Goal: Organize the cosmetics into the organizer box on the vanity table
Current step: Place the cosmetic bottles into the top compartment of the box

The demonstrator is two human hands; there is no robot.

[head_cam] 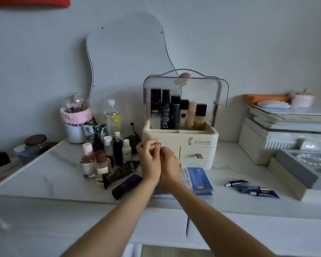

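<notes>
Two hands [159, 162] touching — bottles [104, 154] left, organizer box [182, 143] behind.

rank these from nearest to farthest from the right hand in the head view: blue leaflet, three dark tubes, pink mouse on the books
1. The blue leaflet lies on the table just right of the right hand, nearly beside the wrist.
2. The three dark tubes lie further right, near the table's front edge.
3. The pink mouse sits far right and back, on top of the stacked books.
</notes>
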